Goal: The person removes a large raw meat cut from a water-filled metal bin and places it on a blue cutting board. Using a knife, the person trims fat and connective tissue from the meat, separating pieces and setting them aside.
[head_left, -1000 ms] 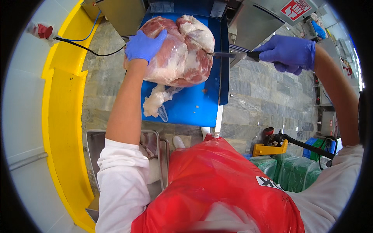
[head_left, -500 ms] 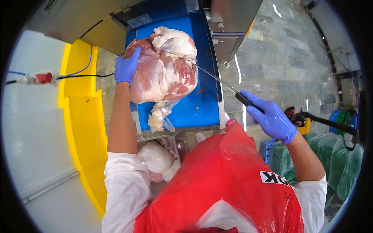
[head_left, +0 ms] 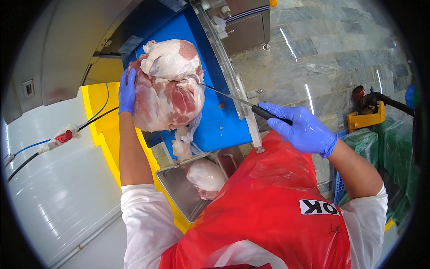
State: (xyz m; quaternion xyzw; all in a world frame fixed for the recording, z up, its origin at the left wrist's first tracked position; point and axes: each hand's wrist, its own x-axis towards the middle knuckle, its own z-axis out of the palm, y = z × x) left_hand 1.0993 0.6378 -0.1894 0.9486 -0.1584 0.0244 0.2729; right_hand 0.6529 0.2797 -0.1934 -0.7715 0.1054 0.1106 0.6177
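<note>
Grey tiled floor point(head_left: 322, 67) is seen across the upper right. White wall panelling point(head_left: 62, 179) is observed at lower left, bordered by a yellow ledge point(head_left: 99, 121). A red plastic apron point(head_left: 268, 193) is worn over white sleeves point(head_left: 145, 215); a white label point(head_left: 319, 207) is fixed to it.

A blue belt point(head_left: 219, 119) is positioned ahead of the apron, flanked by steel housing point(head_left: 248, 33) at upper right. Green crates point(head_left: 365, 148), covered in clear plastic, are stacked at the right. A metal tray point(head_left: 172, 184) is located below the near end of the belt; a pale, rounded piece point(head_left: 207, 175) is contained in it.

The meat point(head_left: 168, 101), a large red cut with a white fatty lobe at its far end, is supported on the belt, toward its left side. A knife point(head_left: 256, 110) with a black handle is held slantwise, its blade directed at the meat's right side. The blade end is met by the meat there; whether it is inside cannot be told.

The knife handle is gripped by the right hand point(head_left: 307, 127), blue-gloved, fingers wrapped around it. The left hand point(head_left: 127, 94), likewise gloved, is laid against the meat's left side, fingers extended, not closed around it.

A whitish flap point(head_left: 181, 141) is seen at the meat's near edge. A red connector point(head_left: 62, 136) is noted on a cable at left. Small scraps point(head_left: 221, 106) are scattered on the belt.
</note>
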